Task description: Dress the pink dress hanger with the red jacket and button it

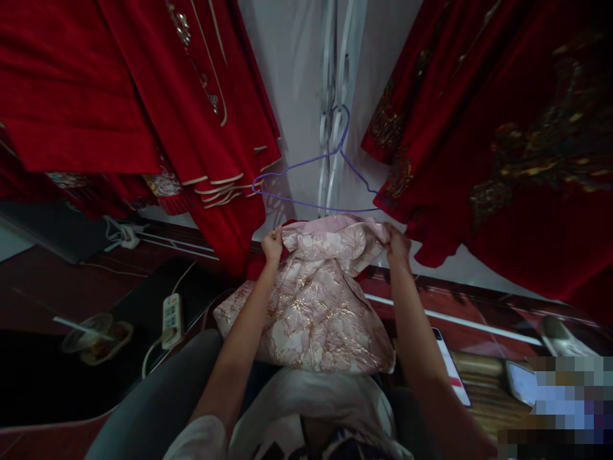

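Note:
A pale pink brocade garment (316,313) with a shiny floral pattern lies across my lap, its upper edge lifted and stretched between my hands. My left hand (272,245) pinches the left end of that edge. At the right end, my right hand (397,243) grips the cloth, its fingers partly hidden. Just beyond the lifted edge hangs an unfilled purple hanger (316,207), hooked on a white rail. Some red fabric shows behind the pink garment; I cannot tell what it belongs to.
Red garments with trim hang at left (191,96) and right (479,147). A power strip (172,319) and a clear plastic food container (105,338) sit on a dark surface at left. A phone (453,367) lies at right, near another person with a device (522,381).

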`<state>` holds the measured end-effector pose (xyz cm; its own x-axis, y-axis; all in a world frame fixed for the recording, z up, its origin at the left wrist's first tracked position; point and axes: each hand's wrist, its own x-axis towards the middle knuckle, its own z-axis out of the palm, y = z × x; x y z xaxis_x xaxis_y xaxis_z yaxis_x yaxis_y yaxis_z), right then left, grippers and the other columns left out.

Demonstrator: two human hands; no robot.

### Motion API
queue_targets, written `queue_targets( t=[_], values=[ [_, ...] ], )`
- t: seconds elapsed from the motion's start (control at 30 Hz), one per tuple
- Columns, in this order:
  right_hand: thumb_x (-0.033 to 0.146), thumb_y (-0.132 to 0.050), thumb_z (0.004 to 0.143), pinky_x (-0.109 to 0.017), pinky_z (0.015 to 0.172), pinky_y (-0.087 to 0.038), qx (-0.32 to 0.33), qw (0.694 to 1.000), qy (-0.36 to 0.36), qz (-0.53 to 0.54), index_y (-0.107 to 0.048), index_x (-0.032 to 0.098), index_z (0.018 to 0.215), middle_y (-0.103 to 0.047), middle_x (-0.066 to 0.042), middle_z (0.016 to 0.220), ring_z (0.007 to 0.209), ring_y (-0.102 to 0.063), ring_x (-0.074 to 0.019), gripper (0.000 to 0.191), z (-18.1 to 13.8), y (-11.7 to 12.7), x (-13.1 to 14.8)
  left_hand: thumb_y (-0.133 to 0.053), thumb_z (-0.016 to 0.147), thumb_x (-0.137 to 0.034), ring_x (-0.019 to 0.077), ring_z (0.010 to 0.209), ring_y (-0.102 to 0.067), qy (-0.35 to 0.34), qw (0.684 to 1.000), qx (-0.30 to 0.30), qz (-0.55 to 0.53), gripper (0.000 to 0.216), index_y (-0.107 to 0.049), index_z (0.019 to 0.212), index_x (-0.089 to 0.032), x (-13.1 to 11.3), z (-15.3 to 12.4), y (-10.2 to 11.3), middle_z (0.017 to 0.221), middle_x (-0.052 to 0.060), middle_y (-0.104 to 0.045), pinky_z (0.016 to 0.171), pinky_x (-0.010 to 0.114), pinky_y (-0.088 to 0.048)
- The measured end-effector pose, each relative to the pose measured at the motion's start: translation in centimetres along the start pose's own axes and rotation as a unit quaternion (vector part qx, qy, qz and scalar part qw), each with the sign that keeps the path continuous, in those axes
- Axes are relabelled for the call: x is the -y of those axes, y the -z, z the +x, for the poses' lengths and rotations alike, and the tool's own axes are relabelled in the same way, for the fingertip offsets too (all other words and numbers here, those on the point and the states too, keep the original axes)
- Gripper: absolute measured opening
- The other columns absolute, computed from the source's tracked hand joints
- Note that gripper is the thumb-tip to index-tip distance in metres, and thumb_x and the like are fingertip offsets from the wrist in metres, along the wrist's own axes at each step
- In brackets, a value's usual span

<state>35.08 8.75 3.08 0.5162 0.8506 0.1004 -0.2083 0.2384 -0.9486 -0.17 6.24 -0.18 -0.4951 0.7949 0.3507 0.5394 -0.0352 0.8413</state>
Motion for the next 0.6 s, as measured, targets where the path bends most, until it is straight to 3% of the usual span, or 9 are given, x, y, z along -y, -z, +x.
queue_targets(
  t=[0.07, 0.13, 0.2, 0.3, 0.47, 0.6],
  values=[
    [0.040, -0.068, 0.062, -0.025, 0.059, -0.051, 0.059, 0.997, -0.026, -0.045, -0.065, 0.016, 0.084, -0.069, -0.003, 0.083, 0.077, -0.064, -0.0171, 0.032, -0.9, 0.4, 0.2, -0.050, 0.087, -0.050, 0.0178, 0.072, -0.063, 0.018, 0.999, 0.017, -0.026, 0.042, -0.064, 0.070, -0.014, -0.8, 0.4, 0.6, 0.071, 0.007, -0.069, 0.064, 0.023, -0.043],
    [0.043, -0.069, 0.062, -0.025, 0.064, -0.051, 0.133, 0.986, -0.025, -0.098, -0.065, 0.018, 0.089, -0.069, -0.003, 0.090, 0.081, -0.064, -0.0173, 0.037, -1.3, 0.7, 1.8, -0.053, 0.085, -0.049, 0.0173, 0.073, -0.063, -0.008, 0.998, 0.041, -0.051, 0.038, -0.065, 0.075, -0.015, -2.0, 0.4, 1.5, 0.075, 0.006, -0.069, 0.065, 0.024, -0.044],
    [0.048, -0.068, 0.065, -0.025, 0.065, -0.050, 0.193, 0.970, 0.007, -0.151, -0.065, 0.019, 0.089, -0.069, -0.003, 0.089, 0.080, -0.064, -0.0175, 0.038, -1.5, 0.9, 4.6, -0.053, 0.086, -0.047, 0.0172, 0.076, -0.063, -0.075, 0.994, 0.061, -0.057, 0.034, -0.067, 0.083, -0.016, -4.0, -0.1, 2.4, 0.081, 0.005, -0.070, 0.069, 0.025, -0.045],
    [0.050, -0.066, 0.071, -0.026, 0.066, -0.049, 0.278, 0.935, 0.081, -0.205, -0.066, 0.020, 0.090, -0.069, -0.003, 0.088, 0.076, -0.063, -0.0167, 0.036, -2.0, 0.6, 9.5, -0.050, 0.089, -0.046, 0.0189, 0.090, -0.061, -0.225, 0.971, 0.075, -0.013, 0.032, -0.068, 0.091, -0.020, -9.0, -1.1, 2.9, 0.093, 0.005, -0.070, 0.084, 0.029, -0.045],
    [0.042, -0.066, 0.078, -0.029, 0.067, -0.047, 0.323, 0.900, 0.135, -0.261, -0.065, 0.021, 0.089, -0.070, -0.003, 0.084, 0.070, -0.058, -0.0153, 0.023, -2.0, -2.5, 14.4, -0.050, 0.090, -0.042, 0.0223, 0.112, -0.053, -0.422, 0.887, 0.179, 0.054, 0.029, -0.070, 0.091, -0.021, -16.9, -0.9, 0.0, 0.117, 0.007, -0.065, 0.103, 0.039, -0.035],
    [0.032, -0.058, 0.085, -0.024, 0.064, -0.045, 0.395, 0.853, 0.106, -0.325, -0.062, 0.017, 0.092, -0.072, -0.002, 0.082, 0.059, -0.050, -0.0094, 0.018, -0.9, -5.9, 14.8, -0.053, 0.089, -0.034, 0.0231, 0.123, -0.048, -0.474, 0.838, 0.250, 0.100, 0.024, -0.070, 0.097, -0.020, -17.6, -0.1, -3.6, 0.127, 0.008, -0.061, 0.114, 0.046, -0.020]
  ],
)
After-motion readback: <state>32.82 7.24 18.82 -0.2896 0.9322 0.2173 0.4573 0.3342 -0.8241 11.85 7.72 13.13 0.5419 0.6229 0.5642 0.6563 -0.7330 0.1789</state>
